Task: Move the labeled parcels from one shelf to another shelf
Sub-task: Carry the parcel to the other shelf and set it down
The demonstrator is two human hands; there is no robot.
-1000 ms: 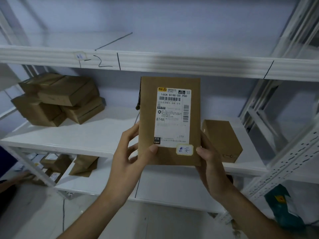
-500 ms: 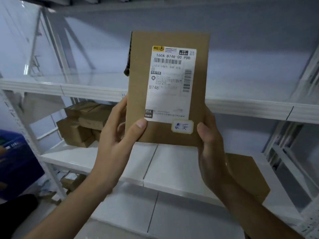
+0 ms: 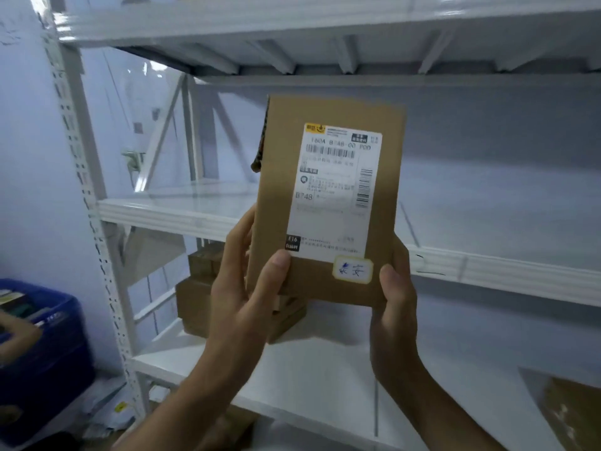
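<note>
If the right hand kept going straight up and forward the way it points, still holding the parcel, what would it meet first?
Probably nothing soon: above the right hand and parcel lies open space over the middle shelf. Further on comes the wall, though depth is unclear.

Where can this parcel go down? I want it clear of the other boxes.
Bare: the middle shelf behind the parcel, all along. Lower shelf is free between the stacked boxes at left and the box at right.

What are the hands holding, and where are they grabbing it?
Both hands hold one brown labeled parcel upright by its bottom end: the left hand grips the lower left edge, the right hand the lower right corner, thumbs on the front.
</note>
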